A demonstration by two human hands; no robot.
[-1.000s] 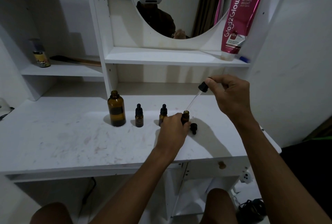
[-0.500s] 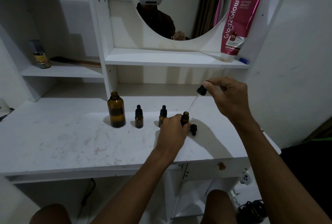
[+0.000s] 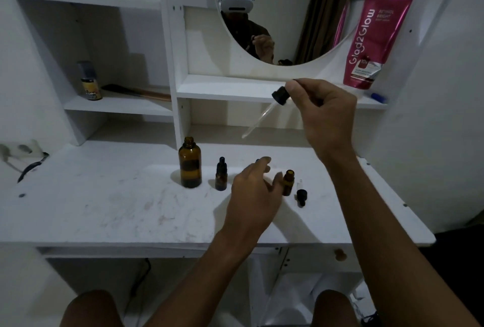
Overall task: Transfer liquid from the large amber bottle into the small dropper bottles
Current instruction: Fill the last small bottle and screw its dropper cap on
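Left fingers (image 3: 262,163) now loose beside uncapped bottle (image 3: 288,184)

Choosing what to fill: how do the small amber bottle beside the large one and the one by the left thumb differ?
The capped small amber glass bottle wears a black dropper top; the open small amber glass bottle has none. The capped one stands left of the left hand; the open one right of it. Both stand upright.

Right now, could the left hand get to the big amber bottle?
Probably yes. The left hand hovers open and empty, just right of the big bottle. Only one capped dropper bottle stands between them, low enough to reach over.
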